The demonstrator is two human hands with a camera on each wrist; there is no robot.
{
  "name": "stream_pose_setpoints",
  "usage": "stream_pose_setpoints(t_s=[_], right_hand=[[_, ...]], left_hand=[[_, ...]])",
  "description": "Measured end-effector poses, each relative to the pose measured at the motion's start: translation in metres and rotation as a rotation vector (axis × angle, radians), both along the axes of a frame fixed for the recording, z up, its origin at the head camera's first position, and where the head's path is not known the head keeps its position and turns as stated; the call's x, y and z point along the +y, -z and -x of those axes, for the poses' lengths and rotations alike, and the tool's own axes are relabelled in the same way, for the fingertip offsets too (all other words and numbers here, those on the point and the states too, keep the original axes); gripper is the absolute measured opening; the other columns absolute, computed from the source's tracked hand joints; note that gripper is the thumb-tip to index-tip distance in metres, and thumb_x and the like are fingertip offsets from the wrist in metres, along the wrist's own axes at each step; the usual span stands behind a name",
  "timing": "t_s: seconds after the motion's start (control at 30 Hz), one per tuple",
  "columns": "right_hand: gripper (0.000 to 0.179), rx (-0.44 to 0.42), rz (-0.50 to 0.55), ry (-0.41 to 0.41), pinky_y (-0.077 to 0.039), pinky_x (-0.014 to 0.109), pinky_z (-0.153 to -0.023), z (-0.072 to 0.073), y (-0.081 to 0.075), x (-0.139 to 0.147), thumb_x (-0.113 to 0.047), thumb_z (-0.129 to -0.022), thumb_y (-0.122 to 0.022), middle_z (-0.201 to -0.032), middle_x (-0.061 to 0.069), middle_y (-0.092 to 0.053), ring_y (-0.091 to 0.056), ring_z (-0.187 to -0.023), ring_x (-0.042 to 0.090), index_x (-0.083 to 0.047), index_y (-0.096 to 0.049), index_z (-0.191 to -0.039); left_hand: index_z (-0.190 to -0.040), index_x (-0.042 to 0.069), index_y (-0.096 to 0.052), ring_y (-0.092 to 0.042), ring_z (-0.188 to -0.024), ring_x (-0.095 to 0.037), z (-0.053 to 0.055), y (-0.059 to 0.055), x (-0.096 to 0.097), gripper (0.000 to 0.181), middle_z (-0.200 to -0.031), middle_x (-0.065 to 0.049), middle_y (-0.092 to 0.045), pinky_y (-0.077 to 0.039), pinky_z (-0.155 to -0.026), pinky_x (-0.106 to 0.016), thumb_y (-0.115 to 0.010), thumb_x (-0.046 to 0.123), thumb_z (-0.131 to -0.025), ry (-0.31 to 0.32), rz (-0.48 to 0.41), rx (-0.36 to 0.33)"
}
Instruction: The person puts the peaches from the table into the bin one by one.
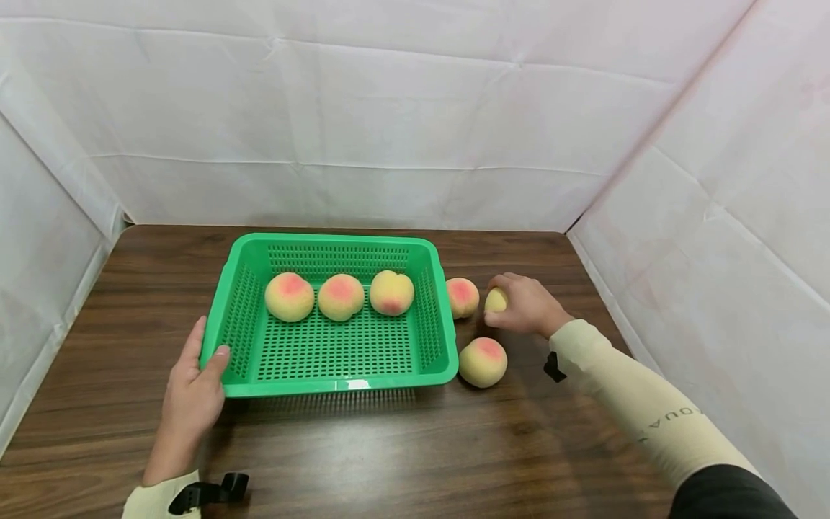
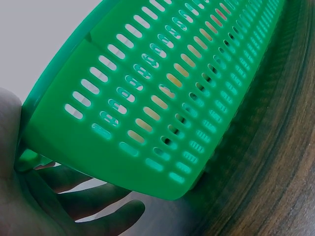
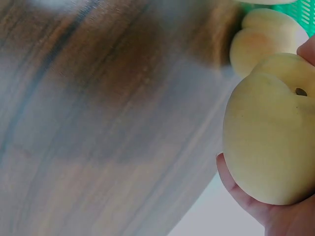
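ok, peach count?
6: three peaches in the green basket, two peaches on the table to its right, one peach in the right hand. More could be hidden behind the basket.

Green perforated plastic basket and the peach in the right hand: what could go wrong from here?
The round yellow peach in the right hand might slip from the fingers and roll.

The two loose yellow-and-pink peaches right beside the green perforated plastic basket could get bumped away.

The left hand holds the basket's left end; a tug there might set the three round yellow-and-pink peaches inside rolling.
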State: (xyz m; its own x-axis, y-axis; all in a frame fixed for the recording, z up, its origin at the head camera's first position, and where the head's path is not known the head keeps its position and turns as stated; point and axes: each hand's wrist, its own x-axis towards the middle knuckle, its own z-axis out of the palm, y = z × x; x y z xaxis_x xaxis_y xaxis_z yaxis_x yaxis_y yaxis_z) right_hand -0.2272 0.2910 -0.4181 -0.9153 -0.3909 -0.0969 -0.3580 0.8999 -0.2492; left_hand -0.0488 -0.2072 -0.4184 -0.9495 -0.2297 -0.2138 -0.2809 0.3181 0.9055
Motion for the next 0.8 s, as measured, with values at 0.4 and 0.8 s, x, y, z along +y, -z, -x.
stream_pose_setpoints(t_s=[0.4,0.8], right_hand=[[0.038,0.044,0.02,-0.03,-0.044,0.03,-0.057,0.0,-0.023,-0.002,-0.033,-0.078,-0.073,-0.087,0.002,-0.061,-0.054,-0.063,0.017,-0.012,-0.066,-0.109],[0.038,0.106,0.055,-0.089,-0.044,0.031,-0.057,0.004,-0.045,-0.015,-0.034,-0.078,-0.072,-0.086,0.0,-0.06,-0.054,-0.063,0.016,-0.013,-0.066,-0.109]], left_hand=[[-0.169,0.023,0.002,-0.01,-0.162,-0.038,0.0,0.0,0.0,0.066,-0.176,-0.013,-0.008,-0.013,-0.129,-0.063,-0.035,0.029,-0.114,0.002,-0.002,0.008],[-0.169,0.023,0.002,-0.009,-0.162,-0.039,0.0,-0.003,0.002,0.066,-0.176,-0.013,-0.007,-0.013,-0.128,-0.065,-0.035,0.028,-0.114,0.001,0.01,-0.006]])
